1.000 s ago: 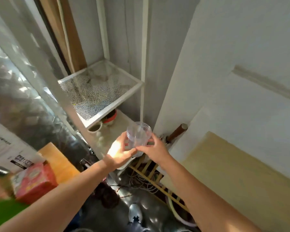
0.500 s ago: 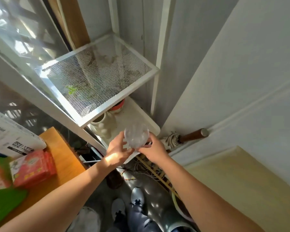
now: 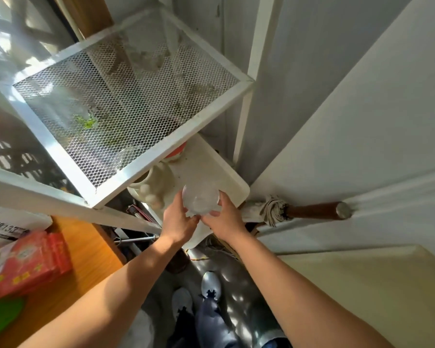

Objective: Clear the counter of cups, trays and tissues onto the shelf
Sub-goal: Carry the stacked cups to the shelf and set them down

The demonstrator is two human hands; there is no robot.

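Your left hand (image 3: 177,221) and your right hand (image 3: 225,219) together grasp a clear plastic cup (image 3: 201,200), the fingers of each hand closed against opposite sides of its wall and the fingertips meeting near its lower edge. The cup is seen from above through its open mouth and sits between the two hands, over the front part of the lower white shelf board (image 3: 211,169); whether its base touches the board cannot be told. Just beside the cup, to the left on the same board, stands a cream ceramic jug (image 3: 156,184), and behind the jug, partly hidden under the level above, a bowl with an orange-red rim (image 3: 177,150). The upper level of the shelf is a white-framed mesh panel (image 3: 126,96), lying above and to the left of the cup, with stained patches and a small green leaf showing through it. To the right of the hands, a mop with a brown wooden handle (image 3: 312,210) leans along the wall. At lower left, the orange wooden counter (image 3: 86,254) carries a red packet of tissues (image 3: 30,262) and a green object (image 3: 0,317) at the frame edge. Your shoes (image 3: 210,285) are visible on the grey floor below the forearms.
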